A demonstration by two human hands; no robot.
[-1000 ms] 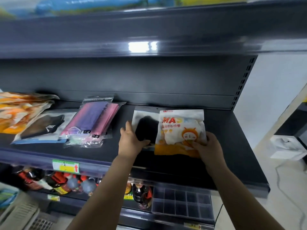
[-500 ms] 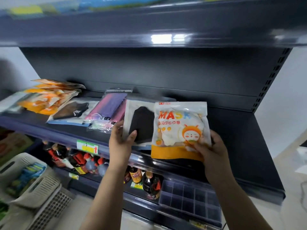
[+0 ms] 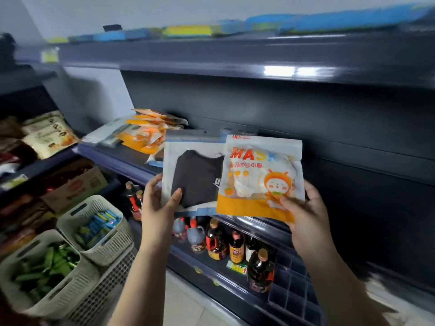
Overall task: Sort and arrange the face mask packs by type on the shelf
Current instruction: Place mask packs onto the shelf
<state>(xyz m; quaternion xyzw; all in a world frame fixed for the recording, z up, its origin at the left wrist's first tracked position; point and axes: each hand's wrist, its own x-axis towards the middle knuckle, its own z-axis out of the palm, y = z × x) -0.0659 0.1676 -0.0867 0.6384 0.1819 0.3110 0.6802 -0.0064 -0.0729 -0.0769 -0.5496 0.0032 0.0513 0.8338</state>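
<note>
Black mask pack [image 3: 197, 177] in left hand [image 3: 157, 208]; orange mask pack [image 3: 259, 175] in right hand [image 3: 306, 215]

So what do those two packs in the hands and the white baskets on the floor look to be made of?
The black mask pack looks like thin plastic film, clear at the window since the dark, probably fabric mask shows through. The orange mask pack seems glossy printed plastic film, with sheen and a see-through middle. The white baskets appear to be matte moulded plastic, going by their slotted lattice walls.

Shelf right half: bare dark shelf [image 3: 367, 184] behind the held packs, room to pass.
Shelf left end: orange pack pile [image 3: 150, 135] blocks it.
Overhead: upper shelf [image 3: 235, 60] caps the reach.
</note>
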